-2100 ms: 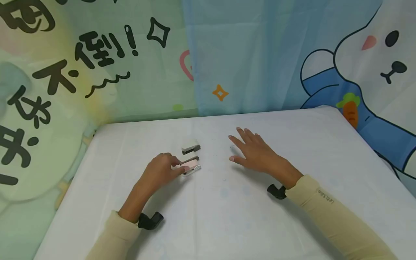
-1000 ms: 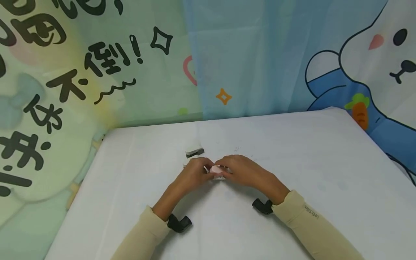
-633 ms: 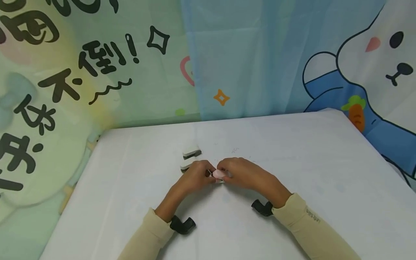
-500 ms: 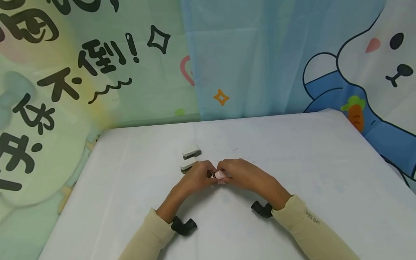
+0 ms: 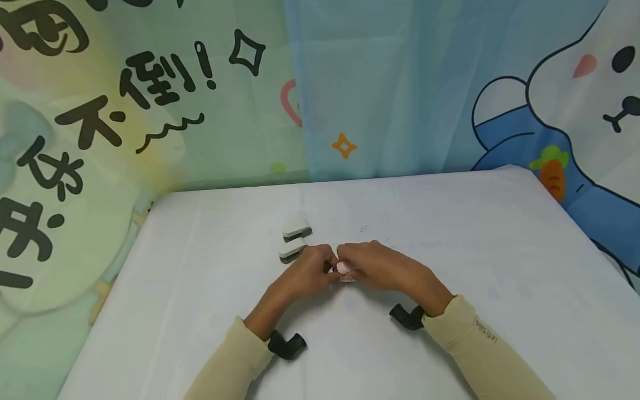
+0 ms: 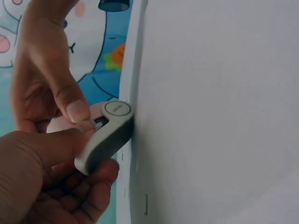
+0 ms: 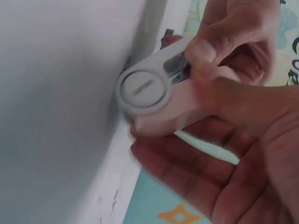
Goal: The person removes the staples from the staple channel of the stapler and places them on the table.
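Observation:
A small pink and white stapler is held between both hands at the middle of the table. In the left wrist view the stapler is spread apart at its round hinge, with a dark metal part inside. My left hand grips its pale arm between thumb and curled fingers. From the other side my right hand pinches the pink part, thumb tip beside the left thumb. The right wrist view shows the stapler slightly blurred, its inner metal partly covered by fingertips.
Two white and grey staplers, one farther back and one nearer, lie just left of the hands. Several loose staples are scattered on the white tabletop. A printed curtain hangs behind the table.
My left hand has taken the pink stapler from the row and brought it right. My right hand, earlier spread over the table, has come in and grips it too. The stapler's arms have been spread.

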Tool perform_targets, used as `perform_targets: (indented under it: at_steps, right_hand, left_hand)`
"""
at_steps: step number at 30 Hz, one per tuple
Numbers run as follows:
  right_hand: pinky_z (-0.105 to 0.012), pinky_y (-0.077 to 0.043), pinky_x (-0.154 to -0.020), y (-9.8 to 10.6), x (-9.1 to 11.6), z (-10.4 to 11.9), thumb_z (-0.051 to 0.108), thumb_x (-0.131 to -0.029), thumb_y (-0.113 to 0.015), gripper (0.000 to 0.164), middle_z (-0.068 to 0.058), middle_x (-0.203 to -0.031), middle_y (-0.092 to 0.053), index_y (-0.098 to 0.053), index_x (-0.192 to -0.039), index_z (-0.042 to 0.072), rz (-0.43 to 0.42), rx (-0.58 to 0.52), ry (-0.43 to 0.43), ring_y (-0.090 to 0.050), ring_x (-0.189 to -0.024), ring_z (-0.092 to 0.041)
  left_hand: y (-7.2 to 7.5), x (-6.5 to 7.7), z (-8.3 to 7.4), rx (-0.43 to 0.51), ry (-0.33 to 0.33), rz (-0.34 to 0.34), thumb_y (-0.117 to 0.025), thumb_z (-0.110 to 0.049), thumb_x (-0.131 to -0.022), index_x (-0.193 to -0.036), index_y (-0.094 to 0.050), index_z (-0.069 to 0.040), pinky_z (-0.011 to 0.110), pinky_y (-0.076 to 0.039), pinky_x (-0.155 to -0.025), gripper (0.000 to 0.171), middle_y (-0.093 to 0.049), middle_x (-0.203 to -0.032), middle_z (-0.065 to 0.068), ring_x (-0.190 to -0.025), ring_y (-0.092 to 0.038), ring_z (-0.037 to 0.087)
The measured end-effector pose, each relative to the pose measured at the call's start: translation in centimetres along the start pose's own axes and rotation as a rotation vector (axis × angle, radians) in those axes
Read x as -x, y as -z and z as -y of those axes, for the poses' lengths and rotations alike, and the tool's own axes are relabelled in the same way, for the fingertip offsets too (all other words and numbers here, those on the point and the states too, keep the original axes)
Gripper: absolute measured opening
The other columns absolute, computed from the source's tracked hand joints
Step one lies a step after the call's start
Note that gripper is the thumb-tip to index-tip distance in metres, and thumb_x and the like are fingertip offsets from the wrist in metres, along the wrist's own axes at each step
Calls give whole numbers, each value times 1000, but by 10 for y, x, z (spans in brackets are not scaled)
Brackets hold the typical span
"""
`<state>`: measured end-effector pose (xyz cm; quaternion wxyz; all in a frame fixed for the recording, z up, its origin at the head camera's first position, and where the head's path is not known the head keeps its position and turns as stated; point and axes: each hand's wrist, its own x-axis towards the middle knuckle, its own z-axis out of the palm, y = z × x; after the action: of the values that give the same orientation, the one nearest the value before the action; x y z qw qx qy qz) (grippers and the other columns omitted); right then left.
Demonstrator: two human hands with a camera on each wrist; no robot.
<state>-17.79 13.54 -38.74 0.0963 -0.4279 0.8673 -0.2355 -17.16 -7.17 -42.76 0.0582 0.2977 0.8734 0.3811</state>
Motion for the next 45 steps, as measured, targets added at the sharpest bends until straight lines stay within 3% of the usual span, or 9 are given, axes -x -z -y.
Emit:
perform_targets:
  at_steps: [5, 8, 18, 25, 30, 37, 39, 43, 45]
  right_hand:
    - [-32, -50, -74, 9, 2, -12, 8, -91, -69, 21, 5, -92, -60, -52, -100, 15, 13, -161, -10, -63, -88, -15]
    - [-33, -51, -77, 12, 2, -15, 8, -92, -67, 21, 2, -99, -62, -52, -105, 13, 21, -220, -27, -65, -95, -18]
    - [-30, -44, -68, 12, 2, -17, 3, -96, -59, 14, 3, -88, -56, -57, -110, 3, 10, -223, -44, -50, -74, -14]
    - [-27, -42, -64, 15, 9, -23, 1, -94, -58, 17, 2, -92, -64, -64, -109, 4, 52, -219, -111, -48, -69, -10]
    - [-26, -44, -62, 14, 12, -31, 0, -86, -64, 18, 8, -82, -63, -72, -98, 9, 77, -231, -135, -51, -71, -9]
    - [-29, -47, -63, 13, 14, -28, 3, -83, -70, 16, 10, -84, -67, -75, -94, 14, 71, -138, -179, -53, -72, -10]
    - [-33, -47, -71, 13, 14, -21, 4, -83, -71, 14, 8, -86, -68, -76, -93, 13, 46, -43, -185, -55, -80, -15]
    - [-44, -42, -86, 10, 12, 0, 10, -84, -74, 12, 0, -96, -67, -75, -96, 10, -86, 183, -155, -53, -101, -25]
    - [-42, -43, -84, 6, 10, 10, 13, -85, -74, 14, -1, -96, -65, -74, -98, 8, -165, 224, -114, -52, -99, -24]
  left_hand:
    - [5, 0, 5, 22, 38, 49, -79, -11, -82, -91, -67, -3, 23, -47, -63, 17, -64, -81, -1, -70, -56, 7]
    - [9, -2, 8, 20, 23, 62, -79, -12, -83, -92, -68, -3, 24, -48, -65, 17, -65, -82, -1, -71, -57, 7]
    - [15, -2, 13, 2, 48, 94, -80, -14, -82, -91, -70, -4, 24, -46, -63, 16, -63, -79, -3, -69, -54, 7]
    - [12, 1, 16, 8, 41, 99, -79, -10, -82, -90, -69, -4, 23, -47, -63, 15, -63, -79, -3, -70, -55, 7]
    - [11, 2, 16, 21, 49, 118, -81, -10, -80, -89, -69, -5, 23, -47, -64, 16, -62, -79, -3, -71, -56, 7]
    - [14, 0, 14, 39, 75, 171, -82, -8, -78, -90, -71, -6, 24, -47, -64, 17, -61, -80, -4, -71, -56, 8]
    - [14, 0, 14, 40, 76, 171, -82, -8, -78, -89, -71, -6, 24, -47, -64, 16, -61, -79, -5, -71, -56, 8]
    - [13, -2, 12, 33, 65, 163, -82, -10, -79, -88, -72, -5, 24, -45, -62, 15, -61, -78, -5, -69, -54, 8]
    - [13, -3, 11, 33, 66, 160, -82, -10, -78, -88, -71, -4, 23, -45, -62, 16, -61, -77, -5, -69, -54, 8]
